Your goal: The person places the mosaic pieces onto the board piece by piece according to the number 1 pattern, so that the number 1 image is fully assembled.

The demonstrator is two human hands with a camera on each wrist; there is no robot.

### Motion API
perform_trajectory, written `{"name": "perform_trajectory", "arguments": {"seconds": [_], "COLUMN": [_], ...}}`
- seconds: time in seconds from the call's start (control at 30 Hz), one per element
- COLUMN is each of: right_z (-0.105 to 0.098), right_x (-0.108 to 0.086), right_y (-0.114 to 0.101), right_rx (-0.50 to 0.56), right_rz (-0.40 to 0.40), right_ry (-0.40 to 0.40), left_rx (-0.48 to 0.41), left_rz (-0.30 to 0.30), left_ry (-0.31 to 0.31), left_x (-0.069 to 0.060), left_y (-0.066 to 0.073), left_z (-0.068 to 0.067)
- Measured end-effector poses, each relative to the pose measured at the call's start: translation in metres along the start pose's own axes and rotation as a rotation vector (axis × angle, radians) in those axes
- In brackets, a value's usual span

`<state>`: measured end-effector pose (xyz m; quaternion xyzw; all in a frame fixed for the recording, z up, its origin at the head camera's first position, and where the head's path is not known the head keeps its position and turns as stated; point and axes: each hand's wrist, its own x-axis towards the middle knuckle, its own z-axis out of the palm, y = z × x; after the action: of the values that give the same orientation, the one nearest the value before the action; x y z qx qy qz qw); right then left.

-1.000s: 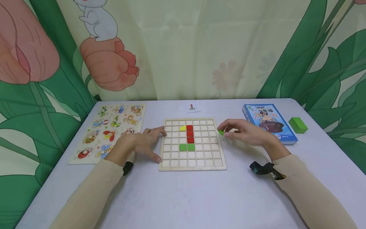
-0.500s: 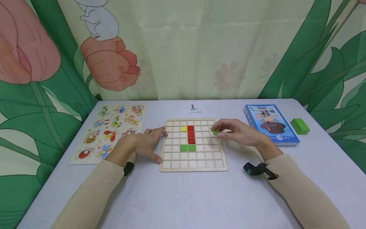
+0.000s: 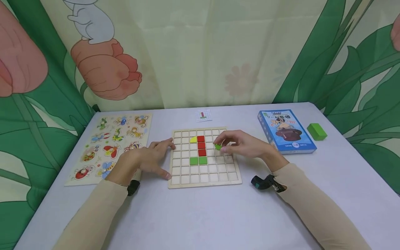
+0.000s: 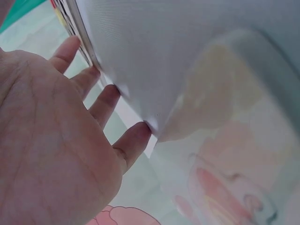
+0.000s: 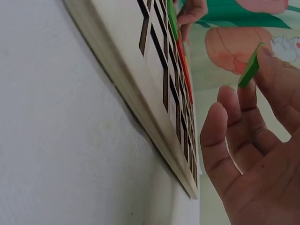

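A wooden grid board [image 3: 204,186] lies flat mid-table. In its cells lie a yellow piece [image 3: 193,139] with a slanted edge, a column of red tiles [image 3: 201,146] and two green tiles [image 3: 198,160] side by side below. My left hand [image 3: 154,158] rests at the board's left edge, fingers spread, thumb near the front corner. My right hand [image 3: 242,144] pinches a small green tile [image 5: 251,68] between thumb and fingertips, held above the right half of the grid. In the right wrist view this tile stands tilted, clear of the board.
Behind the board lies a small card [image 3: 203,115] with a printed grid pattern. To the right are a blue box [image 3: 297,133] and a green block [image 3: 317,132]. A board of insect pictures [image 3: 93,146] lies at the left, partly under my left forearm.
My right hand has moved left with the green tile, from beside the board's right edge to over the grid. The left hand stays at the board's left edge. The head view has shifted slightly.
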<state>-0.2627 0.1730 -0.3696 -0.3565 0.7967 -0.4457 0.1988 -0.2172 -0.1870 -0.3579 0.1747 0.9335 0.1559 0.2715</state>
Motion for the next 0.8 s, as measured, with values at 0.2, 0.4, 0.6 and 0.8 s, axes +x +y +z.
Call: {"name": "perform_trajectory", "arguments": {"seconds": [0.2,0.4,0.6,0.8], "right_z": [0.008,0.013,0.020,0.026], "right_x": [0.007,0.008,0.011,0.017], "right_y": [-0.003,-0.001,-0.003,-0.006], "right_rx": [-0.042,-0.079,-0.194,-0.238], "right_rz": [0.034,0.009,-0.032,-0.056], "right_ry": [-0.059,-0.066,-0.066,-0.071], "left_rx": [0.012,0.008,0.004,0.015], "left_rz": [0.012,0.015,0.005,-0.023], "left_ry": [0.000,-0.008,-0.011,-0.008], "left_x": [0.000,0.004,0.003,-0.002], "left_y": [0.000,0.003,0.002,-0.001], "left_z": [0.003,0.003,0.002,0.002]}}
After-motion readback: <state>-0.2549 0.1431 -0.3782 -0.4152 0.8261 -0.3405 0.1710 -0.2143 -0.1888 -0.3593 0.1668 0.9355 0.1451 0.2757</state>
